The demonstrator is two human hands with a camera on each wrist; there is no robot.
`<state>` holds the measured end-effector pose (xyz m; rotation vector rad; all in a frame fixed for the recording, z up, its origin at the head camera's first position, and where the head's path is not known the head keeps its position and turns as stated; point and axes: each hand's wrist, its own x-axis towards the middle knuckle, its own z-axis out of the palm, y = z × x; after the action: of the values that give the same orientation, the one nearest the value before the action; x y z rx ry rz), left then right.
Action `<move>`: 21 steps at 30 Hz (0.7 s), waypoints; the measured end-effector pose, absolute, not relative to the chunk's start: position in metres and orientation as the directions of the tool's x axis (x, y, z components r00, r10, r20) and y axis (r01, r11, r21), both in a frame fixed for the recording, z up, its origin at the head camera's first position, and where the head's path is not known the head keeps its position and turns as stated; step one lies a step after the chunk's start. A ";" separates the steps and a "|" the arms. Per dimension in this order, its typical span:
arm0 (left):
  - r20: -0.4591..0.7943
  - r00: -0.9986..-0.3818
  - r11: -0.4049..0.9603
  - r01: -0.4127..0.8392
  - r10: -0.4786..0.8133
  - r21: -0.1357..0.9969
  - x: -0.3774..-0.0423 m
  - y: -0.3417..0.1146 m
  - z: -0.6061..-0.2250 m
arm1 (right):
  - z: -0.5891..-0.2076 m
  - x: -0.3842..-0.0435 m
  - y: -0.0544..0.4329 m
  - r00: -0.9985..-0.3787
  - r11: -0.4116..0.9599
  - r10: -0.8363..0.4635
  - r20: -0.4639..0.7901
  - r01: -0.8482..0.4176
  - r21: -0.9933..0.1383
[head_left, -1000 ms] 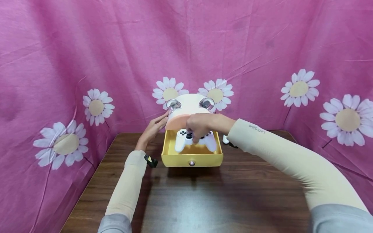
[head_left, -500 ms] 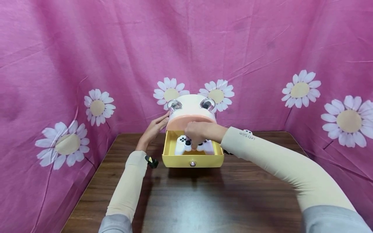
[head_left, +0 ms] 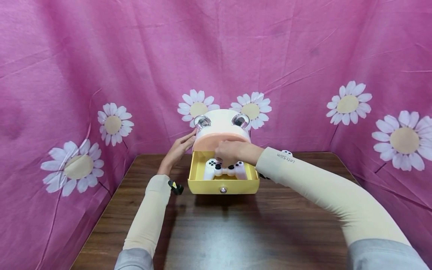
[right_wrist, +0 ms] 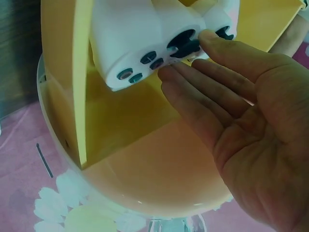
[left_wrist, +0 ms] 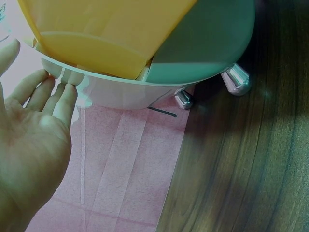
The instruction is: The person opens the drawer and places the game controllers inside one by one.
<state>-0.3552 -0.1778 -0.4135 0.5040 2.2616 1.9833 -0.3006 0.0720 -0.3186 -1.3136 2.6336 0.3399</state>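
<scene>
A white game controller (head_left: 210,172) with black sticks lies in the pulled-out yellow drawer (head_left: 202,186) of a small white cabinet (head_left: 221,119). My right hand (head_left: 231,153) is over the controller's upper middle. In the right wrist view the thumb and extended fingers of that hand (right_wrist: 260,111) are at the controller's edge (right_wrist: 130,38), not wrapped round it; whether the tips touch is hard to tell. My left hand (head_left: 178,150) rests its extended fingers against the cabinet's left side, also seen in the left wrist view, where the hand (left_wrist: 38,130) is palm up.
The cabinet has two shiny round eye shapes (head_left: 202,122) and a peach-coloured front (head_left: 206,141). Another white controller (head_left: 287,153) shows partly behind the right sleeve. The wooden table (head_left: 216,228) meets a pink flowered curtain (head_left: 216,48) at the back and sides.
The controller came down lower into the drawer with my right hand, which now sits slightly higher, its thumb drawn up from the controller. The left hand stays at the cabinet's side.
</scene>
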 end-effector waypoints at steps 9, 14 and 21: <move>0.148 -0.940 0.093 0.185 0.309 0.978 -0.356 -0.178 -0.415 | -0.321 -0.308 0.075 -0.575 0.575 -0.784 -0.234 -0.814 0.076; 0.151 -0.941 0.096 0.188 0.303 0.977 -0.355 -0.178 -0.415 | -0.318 -0.307 0.077 -0.568 0.574 -0.789 -0.233 -0.817 0.052; 0.159 -0.938 0.095 0.197 0.309 0.976 -0.354 -0.178 -0.414 | -0.302 -0.297 0.084 -0.551 0.557 -0.818 -0.167 -0.831 0.015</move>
<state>-0.3540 -0.1778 -0.4137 0.5233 2.2588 1.9894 -0.2965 0.0840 -0.3022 -1.4095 2.6456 0.1389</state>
